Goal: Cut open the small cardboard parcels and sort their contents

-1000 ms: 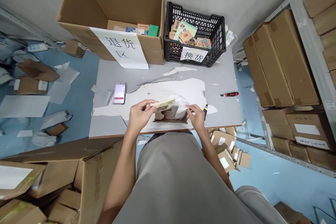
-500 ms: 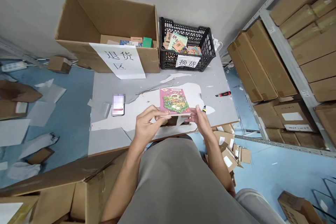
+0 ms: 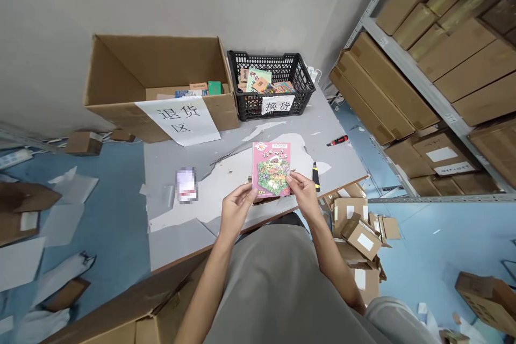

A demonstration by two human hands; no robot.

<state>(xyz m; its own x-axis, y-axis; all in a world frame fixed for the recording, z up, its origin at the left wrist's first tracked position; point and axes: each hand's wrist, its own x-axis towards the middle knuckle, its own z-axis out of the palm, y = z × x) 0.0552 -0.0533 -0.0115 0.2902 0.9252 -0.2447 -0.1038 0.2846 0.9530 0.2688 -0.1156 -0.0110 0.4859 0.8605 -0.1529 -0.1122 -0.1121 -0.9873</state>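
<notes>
A pink book [image 3: 272,167] with a green illustrated cover is held up over the near side of the table, its cover facing me. My left hand [image 3: 237,205] grips its lower left corner, the thumb on the cover. On the opposite edge, my right hand [image 3: 302,189] pinches the book with its thumb on the front. Behind the book a brown object low on the table is mostly hidden. A yellow and black utility knife [image 3: 316,176] lies just beyond my right hand.
On the table [image 3: 173,247] stand a large cardboard box [image 3: 161,59] and a black crate [image 3: 274,62], both with books and paper signs. A phone [image 3: 186,185] lies left; a red and black cutter [image 3: 337,141] lies right. Shelves [image 3: 435,102] hold cartons; flattened boxes [image 3: 363,236] litter the floor.
The book has been tilted upright, so its cover now faces me more squarely. My right hand has moved up its right edge. The camera view has shifted, showing the knife more fully.
</notes>
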